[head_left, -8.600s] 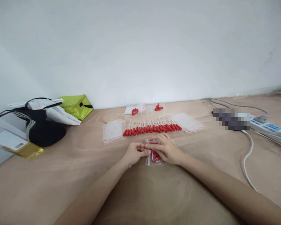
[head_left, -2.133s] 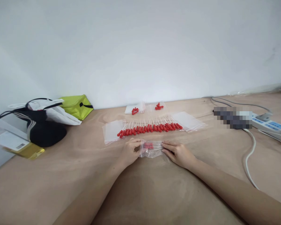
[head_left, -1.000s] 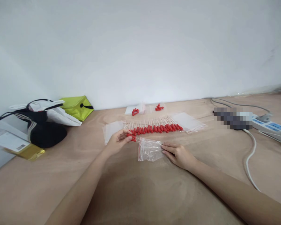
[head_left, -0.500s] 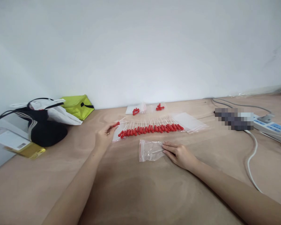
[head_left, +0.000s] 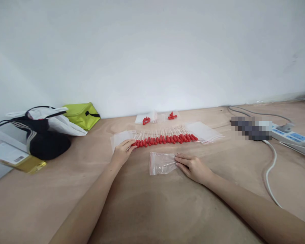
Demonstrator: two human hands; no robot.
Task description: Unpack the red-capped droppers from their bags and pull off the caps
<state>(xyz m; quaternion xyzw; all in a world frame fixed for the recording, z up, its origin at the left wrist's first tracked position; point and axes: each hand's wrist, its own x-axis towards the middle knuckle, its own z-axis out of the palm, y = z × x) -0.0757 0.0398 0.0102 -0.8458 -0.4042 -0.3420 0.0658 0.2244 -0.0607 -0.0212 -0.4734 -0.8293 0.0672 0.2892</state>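
L hand [head_left: 122, 152] at droppers [head_left: 165, 139], R hand [head_left: 194, 166] on bag [head_left: 160, 163].
L hand touches row's left end, grip unclear; R hand flat, unclenched, pinning bag edge.

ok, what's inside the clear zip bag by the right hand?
Nothing visible: the clear zip bag looks empty, with the wooden table showing through its wrinkled film. The right hand covers its right edge, so that strip cannot be checked.

Even, bright, diffuse light leaves only faint shadows on the table [head_left: 167, 210], while wide-angle distortion bends the edges and one patch is pixelated.
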